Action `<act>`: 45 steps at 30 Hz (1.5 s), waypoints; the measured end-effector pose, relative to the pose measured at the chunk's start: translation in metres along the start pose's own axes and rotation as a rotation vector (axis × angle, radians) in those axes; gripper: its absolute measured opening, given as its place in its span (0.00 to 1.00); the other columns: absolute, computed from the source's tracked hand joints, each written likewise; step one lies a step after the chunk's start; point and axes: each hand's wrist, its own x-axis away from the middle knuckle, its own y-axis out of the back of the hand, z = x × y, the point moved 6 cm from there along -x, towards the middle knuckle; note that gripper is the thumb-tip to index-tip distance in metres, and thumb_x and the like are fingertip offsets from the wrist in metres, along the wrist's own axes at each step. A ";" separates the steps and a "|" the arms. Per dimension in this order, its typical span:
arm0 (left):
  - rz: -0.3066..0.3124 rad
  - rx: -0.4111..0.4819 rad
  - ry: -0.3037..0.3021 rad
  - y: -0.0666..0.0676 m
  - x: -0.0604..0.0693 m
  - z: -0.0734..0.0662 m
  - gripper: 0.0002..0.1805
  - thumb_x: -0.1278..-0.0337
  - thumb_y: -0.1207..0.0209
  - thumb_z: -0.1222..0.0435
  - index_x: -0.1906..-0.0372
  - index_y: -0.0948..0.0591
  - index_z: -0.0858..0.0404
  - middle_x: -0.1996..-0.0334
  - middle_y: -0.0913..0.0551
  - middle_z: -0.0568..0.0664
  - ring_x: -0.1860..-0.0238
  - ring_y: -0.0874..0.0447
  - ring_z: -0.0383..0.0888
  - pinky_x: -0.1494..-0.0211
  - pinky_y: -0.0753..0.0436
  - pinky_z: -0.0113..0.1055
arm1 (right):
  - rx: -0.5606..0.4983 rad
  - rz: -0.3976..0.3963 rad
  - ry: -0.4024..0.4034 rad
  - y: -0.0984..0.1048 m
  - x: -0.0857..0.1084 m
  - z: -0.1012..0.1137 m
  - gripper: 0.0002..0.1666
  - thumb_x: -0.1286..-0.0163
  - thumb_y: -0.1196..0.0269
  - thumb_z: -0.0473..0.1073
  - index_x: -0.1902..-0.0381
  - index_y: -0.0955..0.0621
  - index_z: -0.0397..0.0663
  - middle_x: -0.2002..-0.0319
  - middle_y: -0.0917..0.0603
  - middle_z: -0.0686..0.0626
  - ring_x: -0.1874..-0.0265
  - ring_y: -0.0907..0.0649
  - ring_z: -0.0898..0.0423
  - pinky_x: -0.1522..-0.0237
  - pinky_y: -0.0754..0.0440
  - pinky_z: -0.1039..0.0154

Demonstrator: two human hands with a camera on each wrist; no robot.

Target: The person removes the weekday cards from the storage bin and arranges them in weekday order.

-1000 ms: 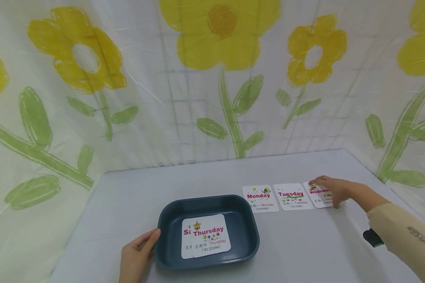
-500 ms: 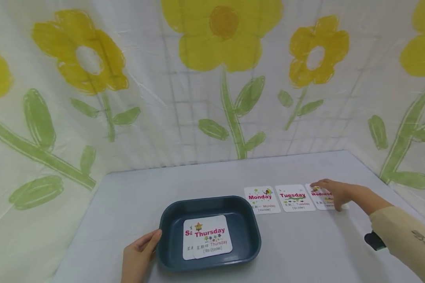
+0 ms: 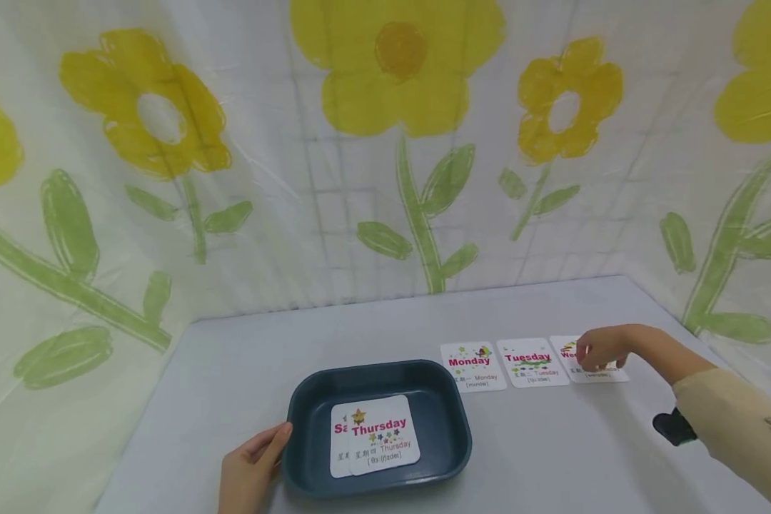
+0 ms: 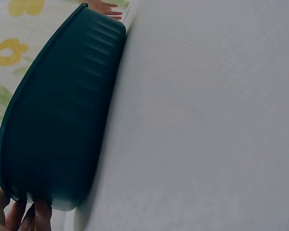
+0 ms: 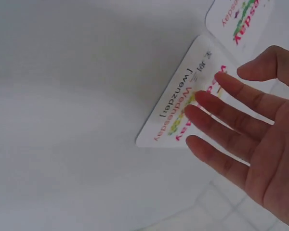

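Centrally, at the bottom of the head view, a dark blue-green tray (image 3: 435,421) is set on a pale worktop (image 3: 540,450). Its left rim is gripped by the left hand (image 3: 249,467), at the lower left of the frame; in the left wrist view, the thumb and fingers are seen at the tray's near end, in the bottom left corner. Inside the tray, left of its middle, a white Thursday card (image 3: 383,437) is laid over a second card (image 3: 338,448), of which only the letters "Sa" can be read at the start of its red word.

Right of centre, three more white cards are lined up in a row: a Monday card (image 3: 472,368), its lower left corner covered by the tray's rim, then a Tuesday card (image 3: 532,363), then a Wednesday card (image 3: 567,353). The last is partly covered by the right hand (image 3: 604,348), whose fingers are shown loosely extended and parted in the right wrist view; whether the card is touched cannot be told. The right forearm is covered by a beige sleeve (image 3: 729,428). Behind, a white backdrop (image 3: 263,250) is printed with yellow flowers and green leaves.
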 end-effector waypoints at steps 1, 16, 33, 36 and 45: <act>0.001 0.001 0.002 0.000 0.000 0.000 0.41 0.55 0.40 0.38 0.51 0.21 0.72 0.54 0.19 0.64 0.51 0.20 0.57 0.61 0.16 0.39 | -0.013 0.015 -0.011 -0.001 0.001 0.002 0.13 0.39 0.41 0.40 0.57 0.24 0.41 0.61 0.24 0.45 0.61 0.24 0.49 0.61 0.19 0.47; -0.010 0.018 -0.006 -0.001 -0.001 0.003 0.41 0.56 0.40 0.38 0.51 0.21 0.72 0.53 0.19 0.65 0.50 0.21 0.59 0.62 0.16 0.39 | -0.022 -0.001 0.019 -0.011 0.009 0.040 0.14 0.41 0.40 0.40 0.56 0.26 0.45 0.62 0.25 0.47 0.64 0.25 0.50 0.67 0.18 0.53; 0.007 -0.002 -0.010 -0.002 -0.003 0.004 0.40 0.55 0.40 0.38 0.51 0.21 0.72 0.52 0.20 0.65 0.49 0.22 0.60 0.60 0.16 0.42 | 0.147 -0.096 0.276 -0.018 0.010 0.173 0.19 0.44 0.36 0.41 0.53 0.24 0.48 0.55 0.21 0.44 0.60 0.23 0.52 0.59 0.20 0.53; 0.006 -0.008 -0.014 -0.003 -0.004 0.005 0.40 0.54 0.40 0.38 0.51 0.21 0.72 0.52 0.20 0.65 0.49 0.22 0.60 0.60 0.16 0.42 | 0.169 -0.096 0.308 -0.017 0.011 0.193 0.19 0.44 0.36 0.41 0.53 0.23 0.48 0.56 0.21 0.46 0.61 0.22 0.53 0.58 0.19 0.55; 0.000 0.002 -0.013 -0.003 -0.004 0.005 0.42 0.56 0.41 0.37 0.51 0.21 0.72 0.52 0.20 0.65 0.49 0.22 0.60 0.58 0.17 0.44 | 0.278 -0.085 0.371 -0.023 0.008 0.236 0.19 0.43 0.37 0.43 0.52 0.23 0.51 0.55 0.21 0.52 0.55 0.23 0.56 0.53 0.21 0.58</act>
